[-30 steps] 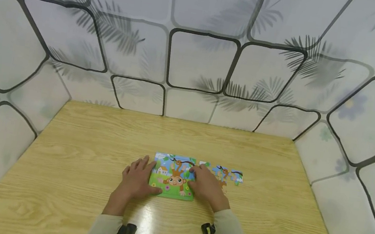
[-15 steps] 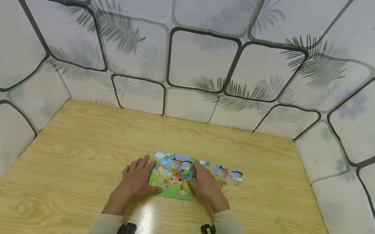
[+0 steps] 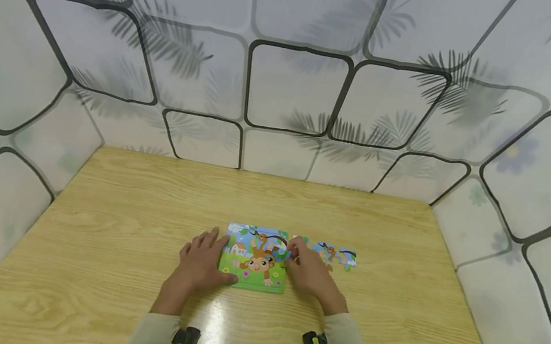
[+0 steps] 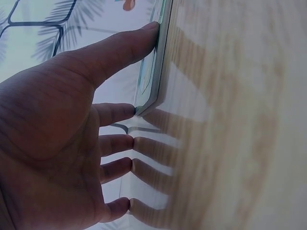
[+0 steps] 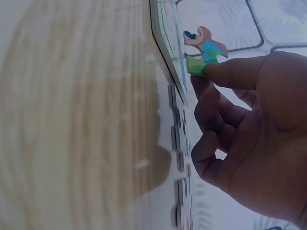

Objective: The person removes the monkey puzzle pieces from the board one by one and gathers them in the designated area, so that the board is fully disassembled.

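Observation:
A monkey jigsaw puzzle board (image 3: pixel 244 278) lies on the wooden table, showing a house, grass and flowers. My left hand (image 3: pixel 201 264) rests at its left side with fingers spread on the table. In the left wrist view, the thumb (image 4: pixel 129 45) touches the board's edge and the index fingertip meets its corner. My right hand (image 3: pixel 311 274) is at the board's right edge. Between its thumb and index finger it pinches a jigsaw piece (image 5: pixel 211 51), green and blue with part of an eye. In the right wrist view this piece stands tilted above the board's face.
Several loose jigsaw pieces (image 3: pixel 347 257) lie on the table to the right of the board, some hidden behind my right hand. Patterned walls (image 3: pixel 283 155) stand along the back and both sides of the wooden table (image 3: pixel 146 189).
My right hand has drawn slightly to the right and turned, and the piece in its fingers has shifted at the board's right edge. My left hand has stayed in place.

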A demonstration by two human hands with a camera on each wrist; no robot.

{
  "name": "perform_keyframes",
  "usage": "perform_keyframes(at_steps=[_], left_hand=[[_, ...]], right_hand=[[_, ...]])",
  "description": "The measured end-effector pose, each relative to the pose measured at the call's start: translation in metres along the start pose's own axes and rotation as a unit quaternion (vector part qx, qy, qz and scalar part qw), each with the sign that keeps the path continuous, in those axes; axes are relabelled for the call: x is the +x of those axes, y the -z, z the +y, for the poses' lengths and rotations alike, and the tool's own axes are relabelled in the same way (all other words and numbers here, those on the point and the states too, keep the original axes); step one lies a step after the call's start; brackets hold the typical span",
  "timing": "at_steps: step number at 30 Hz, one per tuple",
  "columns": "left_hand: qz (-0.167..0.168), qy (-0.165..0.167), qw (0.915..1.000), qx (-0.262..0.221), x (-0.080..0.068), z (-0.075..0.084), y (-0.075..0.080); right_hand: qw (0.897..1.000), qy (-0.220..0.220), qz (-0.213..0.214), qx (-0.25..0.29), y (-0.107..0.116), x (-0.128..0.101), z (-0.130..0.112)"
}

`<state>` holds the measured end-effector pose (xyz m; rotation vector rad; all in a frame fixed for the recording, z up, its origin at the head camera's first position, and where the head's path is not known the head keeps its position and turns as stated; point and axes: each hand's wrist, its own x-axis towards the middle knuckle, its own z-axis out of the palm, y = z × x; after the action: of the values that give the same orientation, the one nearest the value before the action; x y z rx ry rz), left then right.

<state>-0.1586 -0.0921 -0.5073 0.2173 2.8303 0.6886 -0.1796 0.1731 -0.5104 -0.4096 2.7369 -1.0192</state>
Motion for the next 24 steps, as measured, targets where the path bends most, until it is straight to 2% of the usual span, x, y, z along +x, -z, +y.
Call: perform_keyframes(at_steps=[13,20,24], left_hand=[[-0.004,0.001,1.0000,0.000,0.000,0.001,0.000],[-0.003,0.000,1.0000,0.003,0.001,0.001,0.000],[-0.005,0.000,1.0000,0.006,0.001,0.001,-0.001]], right_hand=[[0.996,-0.051,0.041,0.055,0.025,-0.023,0.023],[0.994,-0.080,0.067,0.028,0.040,-0.038,0.044],[0.992,-0.097,0.080,0.030,0.048,-0.048,0.052]])
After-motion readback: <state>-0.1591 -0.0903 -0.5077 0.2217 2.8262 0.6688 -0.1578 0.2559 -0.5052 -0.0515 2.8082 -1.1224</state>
